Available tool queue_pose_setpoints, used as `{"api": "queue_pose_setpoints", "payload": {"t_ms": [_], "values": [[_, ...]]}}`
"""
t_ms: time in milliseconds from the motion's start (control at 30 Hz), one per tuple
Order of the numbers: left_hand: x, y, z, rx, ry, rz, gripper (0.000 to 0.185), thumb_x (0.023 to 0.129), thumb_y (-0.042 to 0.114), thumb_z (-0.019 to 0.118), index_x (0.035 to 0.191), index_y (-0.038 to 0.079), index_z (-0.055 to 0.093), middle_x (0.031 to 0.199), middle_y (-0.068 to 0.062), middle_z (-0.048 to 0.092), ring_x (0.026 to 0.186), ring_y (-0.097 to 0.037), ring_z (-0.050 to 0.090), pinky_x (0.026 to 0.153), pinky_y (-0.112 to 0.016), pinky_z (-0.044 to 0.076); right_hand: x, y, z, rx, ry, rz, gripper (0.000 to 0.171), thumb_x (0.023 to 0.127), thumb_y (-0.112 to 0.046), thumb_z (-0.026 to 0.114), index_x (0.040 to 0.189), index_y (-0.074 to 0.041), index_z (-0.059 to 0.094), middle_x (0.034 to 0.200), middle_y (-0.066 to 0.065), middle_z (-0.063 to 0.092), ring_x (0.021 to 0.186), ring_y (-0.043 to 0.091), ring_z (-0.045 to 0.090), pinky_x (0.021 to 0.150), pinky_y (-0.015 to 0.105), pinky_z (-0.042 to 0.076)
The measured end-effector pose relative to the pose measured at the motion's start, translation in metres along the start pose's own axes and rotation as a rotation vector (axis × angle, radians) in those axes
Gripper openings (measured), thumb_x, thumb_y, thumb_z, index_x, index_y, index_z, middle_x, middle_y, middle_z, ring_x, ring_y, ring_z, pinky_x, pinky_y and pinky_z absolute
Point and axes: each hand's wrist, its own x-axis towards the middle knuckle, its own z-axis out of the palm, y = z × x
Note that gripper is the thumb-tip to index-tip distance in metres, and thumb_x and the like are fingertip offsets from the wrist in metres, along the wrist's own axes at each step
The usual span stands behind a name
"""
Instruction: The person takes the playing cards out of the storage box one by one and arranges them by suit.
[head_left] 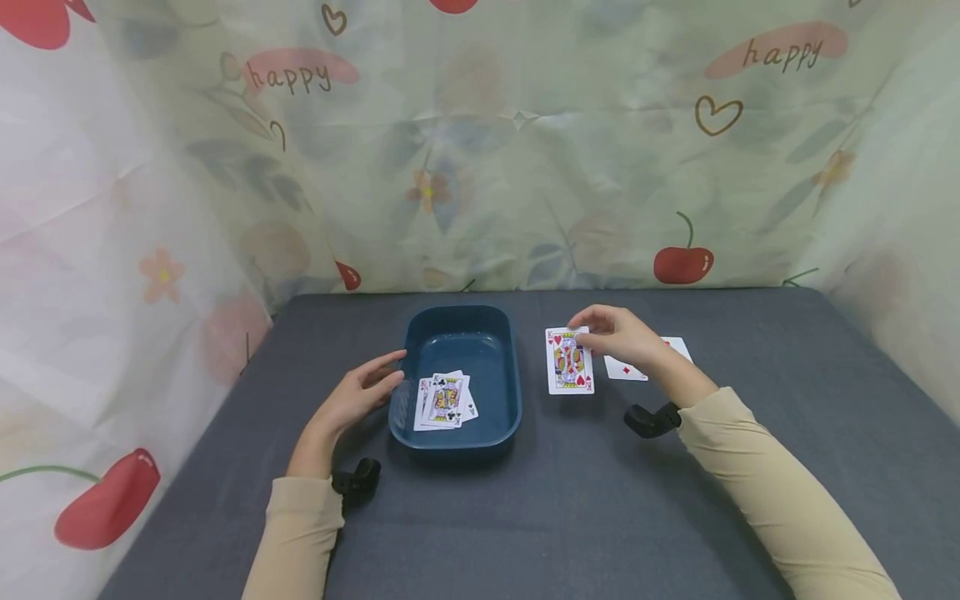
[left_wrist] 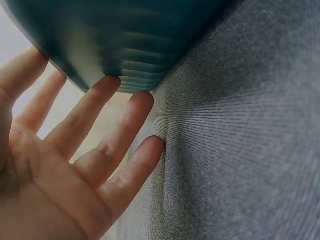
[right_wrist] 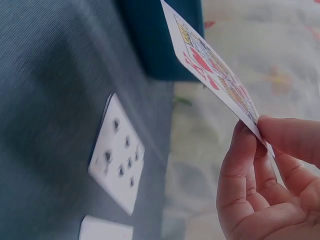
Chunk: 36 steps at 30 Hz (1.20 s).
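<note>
The right hand [head_left: 617,333] pinches the king of hearts [head_left: 567,362] near its far right corner, thumb on the printed face and fingers behind. The card is lifted off the counter [head_left: 570,517], to the left of the right hand and well right of the left hand. Its long axis runs nearly straight away from the person, one short edge pointing forward and the other back towards the body, with the face turned up. From the right wrist, the card looks tilted, its free end leading away from the fingertips towards the tray [head_left: 491,367].

The left hand [head_left: 360,396] is spread loosely and grasps nothing; its fingertips are at the tray's near side wall, though whether every finger touches cannot be told. The tray sits between the hands, its long axis also running away from the person. Just right of the left hand, inside the tray, lies a small overlapping pile of cards [head_left: 446,402], a king uppermost, long axis leaning slightly right at the far end. More cards [head_left: 626,369] lie face up beneath the right hand and wrist, partly hidden.
</note>
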Motion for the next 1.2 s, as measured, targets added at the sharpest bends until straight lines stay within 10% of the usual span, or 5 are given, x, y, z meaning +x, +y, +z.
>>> {"api": "queue_pose_setpoints", "payload": {"t_ms": [567,767,1200], "values": [[0.0,-0.002,0.0,0.013,0.018,-0.024,0.052,0.094,0.036,0.054,0.142,0.027,0.038,0.146,-0.016,0.04,0.131,-0.033,0.043,0.107,-0.051,0.038,-0.015,0.065,-0.055,-0.065,0.144,0.216,0.041,0.097,-0.023,0.049,0.132,-0.001,0.046,0.134,0.027,0.046,0.111,0.031,0.049,0.085,0.035,0.051],[0.0,-0.002,0.0,0.013,0.018,-0.027,0.052,0.094,0.036,0.054,0.142,0.027,0.038,0.146,-0.016,0.04,0.131,-0.033,0.043,0.107,-0.051,0.038,-0.015,0.085,-0.073,-0.067,0.188,0.278,0.042,0.099,-0.022,0.041,0.133,0.002,0.041,0.14,0.031,0.035,0.124,0.04,0.039,0.099,0.053,0.041],[0.001,-0.002,0.0,0.012,0.014,-0.017,0.052,0.094,0.036,0.054,0.142,0.028,0.038,0.146,-0.015,0.04,0.13,-0.033,0.044,0.107,-0.051,0.038,-0.009,0.105,-0.087,-0.132,0.152,0.268,0.038,0.098,-0.013,0.039,0.13,0.006,0.042,0.134,0.033,0.036,0.118,0.04,0.037,0.097,0.055,0.036]]}}
